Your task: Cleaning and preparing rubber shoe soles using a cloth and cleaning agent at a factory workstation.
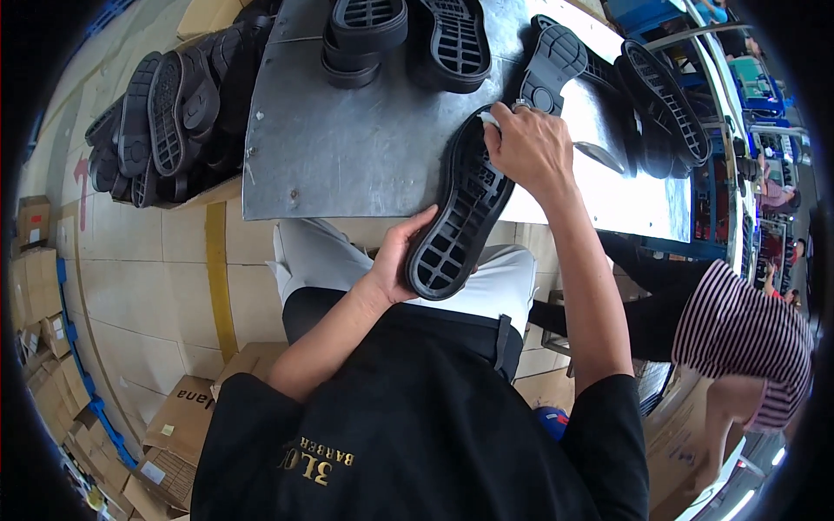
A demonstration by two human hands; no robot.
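Note:
A black rubber shoe sole (460, 217) lies tread-up over the near edge of a grey metal table (347, 148). My left hand (398, 260) grips the sole's near end, thumb along its side. My right hand (528, 146) presses on the sole's far end, fingers curled over a small white cloth or pad (492, 119). A ring shows on one finger of that hand.
More black soles (452, 43) lie on the table's far part and right side. A stack of soles (169, 122) rests on a box to the left. Cardboard boxes (174, 417) stand on the floor. A person in a striped shirt (738, 330) sits at the right.

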